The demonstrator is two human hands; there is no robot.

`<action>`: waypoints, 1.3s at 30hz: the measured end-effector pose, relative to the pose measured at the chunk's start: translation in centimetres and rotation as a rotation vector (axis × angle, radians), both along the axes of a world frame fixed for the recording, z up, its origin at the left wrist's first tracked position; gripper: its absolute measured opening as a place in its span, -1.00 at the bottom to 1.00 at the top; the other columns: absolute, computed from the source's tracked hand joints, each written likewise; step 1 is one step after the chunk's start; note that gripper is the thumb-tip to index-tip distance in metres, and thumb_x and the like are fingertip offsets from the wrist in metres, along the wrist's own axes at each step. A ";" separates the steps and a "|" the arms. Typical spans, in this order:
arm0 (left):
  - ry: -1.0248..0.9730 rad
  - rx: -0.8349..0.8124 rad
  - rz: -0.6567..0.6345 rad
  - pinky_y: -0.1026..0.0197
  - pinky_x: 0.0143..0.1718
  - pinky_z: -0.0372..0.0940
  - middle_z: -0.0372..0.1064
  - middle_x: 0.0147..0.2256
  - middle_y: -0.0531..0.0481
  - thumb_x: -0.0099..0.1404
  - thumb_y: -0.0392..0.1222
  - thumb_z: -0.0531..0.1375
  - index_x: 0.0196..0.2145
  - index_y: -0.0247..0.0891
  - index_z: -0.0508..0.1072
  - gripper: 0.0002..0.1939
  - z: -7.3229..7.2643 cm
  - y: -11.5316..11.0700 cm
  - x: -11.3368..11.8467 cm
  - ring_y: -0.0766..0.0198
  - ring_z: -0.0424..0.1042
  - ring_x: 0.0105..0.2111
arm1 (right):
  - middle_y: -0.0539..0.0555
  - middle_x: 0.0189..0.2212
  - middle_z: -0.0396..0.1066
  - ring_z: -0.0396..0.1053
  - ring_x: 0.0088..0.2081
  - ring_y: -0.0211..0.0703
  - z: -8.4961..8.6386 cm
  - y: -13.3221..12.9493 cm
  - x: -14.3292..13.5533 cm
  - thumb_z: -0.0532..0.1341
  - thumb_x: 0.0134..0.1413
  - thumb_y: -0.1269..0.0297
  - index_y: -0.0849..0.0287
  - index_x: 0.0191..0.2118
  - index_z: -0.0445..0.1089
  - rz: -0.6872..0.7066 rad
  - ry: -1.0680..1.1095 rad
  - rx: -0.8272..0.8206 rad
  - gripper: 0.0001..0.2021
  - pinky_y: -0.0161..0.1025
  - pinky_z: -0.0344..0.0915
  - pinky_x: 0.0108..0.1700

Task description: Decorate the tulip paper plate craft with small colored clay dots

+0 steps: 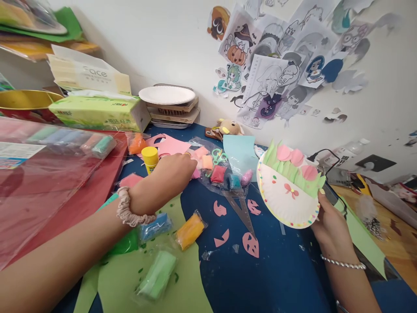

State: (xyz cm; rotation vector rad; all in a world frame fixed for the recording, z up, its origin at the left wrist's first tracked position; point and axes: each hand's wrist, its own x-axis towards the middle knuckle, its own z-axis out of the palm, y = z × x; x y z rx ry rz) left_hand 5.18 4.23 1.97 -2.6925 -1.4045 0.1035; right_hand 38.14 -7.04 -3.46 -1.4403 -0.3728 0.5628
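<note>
The glue stick is stood upright, cap uppermost, just beside the left hand, presumably so that it can be taken up easily. The left hand is turned back uppermost; its fingertips are hidden behind the knuckles, so neither the opening of the grip nor any held item can be determined. Nearer the wearer than this grip, the blue packet, light-green packet and yellow-orange packet are laid on the green paper. To the right of the left grip, the green-handled scissors are placed among small packets, with the triangular ruler and pink cut-outs between the two grips.

The decorated paper plate is located immediately left of the right hand, raised above the work surface. Its rim is pinched at the lower right by the thumb and fingers, closed to the thickness of the edge; the bow and pink petals are thereby left uncovered, probably to prevent pressure on them
</note>
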 end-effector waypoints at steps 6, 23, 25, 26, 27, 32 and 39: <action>-0.035 -0.016 0.026 0.13 -0.44 0.29 0.28 -0.18 -0.29 0.11 -0.39 0.07 -0.20 -0.41 0.35 -0.74 0.0 -0.1 -0.2 0.02 0.39 -0.28 | 0.02 -0.19 0.47 0.43 -0.23 -0.11 0.3 0.0 -0.4 0.32 -0.25 0.15 0.12 -0.25 0.46 -0.006 0.042 0.016 -0.66 -0.32 0.41 -0.43; -0.056 -0.047 -0.149 0.12 -0.37 0.22 0.43 -0.27 -0.21 0.11 -0.41 0.08 -0.20 -0.38 0.32 -0.75 -1.0 0.0 0.0 0.04 0.41 -0.27 | 0.03 -0.35 0.51 0.44 -0.39 -0.14 0.1 -0.1 -0.7 0.31 -0.23 0.14 0.14 -0.28 0.45 -0.014 -0.028 -0.014 -0.69 -0.26 0.38 -0.45; -0.052 -0.064 -0.149 0.14 -0.44 0.20 0.44 -0.30 -0.21 0.11 -0.41 0.07 -0.19 -0.38 0.32 -0.74 -1.1 0.1 0.0 0.04 0.43 -0.33 | 0.04 -0.36 0.51 0.44 -0.39 -0.13 0.0 -0.1 -0.7 0.31 -0.23 0.14 0.15 -0.29 0.45 -0.008 -0.031 -0.012 -0.69 -0.24 0.38 -0.43; -0.050 -0.072 -0.145 0.15 -0.47 0.19 0.45 -0.32 -0.22 0.11 -0.41 0.07 -0.18 -0.38 0.32 -0.73 -1.0 0.1 0.1 0.04 0.43 -0.35 | 0.04 -0.36 0.51 0.44 -0.39 -0.13 0.0 -0.1 -0.7 0.31 -0.23 0.14 0.16 -0.30 0.45 -0.003 -0.031 -0.010 -0.70 -0.24 0.39 -0.42; -0.047 -0.080 -0.140 0.16 -0.50 0.18 0.45 -0.34 -0.22 0.10 -0.40 0.07 -0.18 -0.39 0.32 -0.72 -0.9 0.1 0.1 0.03 0.43 -0.37 | 0.04 -0.37 0.51 0.44 -0.40 -0.13 0.0 -0.1 -0.8 0.32 -0.23 0.14 0.17 -0.31 0.45 0.001 -0.028 -0.007 -0.71 -0.24 0.39 -0.41; -0.040 -0.131 -0.126 0.20 -0.56 0.13 0.44 -0.41 -0.24 0.05 -0.44 0.05 -0.18 -0.43 0.32 -0.68 -0.3 -0.3 0.3 0.06 0.42 -0.42 | 0.01 -0.43 0.51 0.41 -0.48 -0.22 0.1 -0.1 -0.8 0.32 -0.23 0.18 0.17 -0.33 0.46 -0.009 -0.004 -0.001 -0.73 -0.31 0.37 -0.46; -0.066 -0.225 -0.141 0.25 -0.64 0.08 0.43 -0.43 -0.17 0.03 -0.31 0.07 -0.06 -0.43 0.23 -0.54 -0.3 -0.6 0.0 0.13 0.39 -0.48 | 0.00 -0.40 0.51 0.43 -0.43 -0.19 0.1 -0.1 -0.9 0.31 -0.21 0.20 0.14 -0.33 0.47 -0.028 0.014 -0.011 -0.77 -0.29 0.39 -0.43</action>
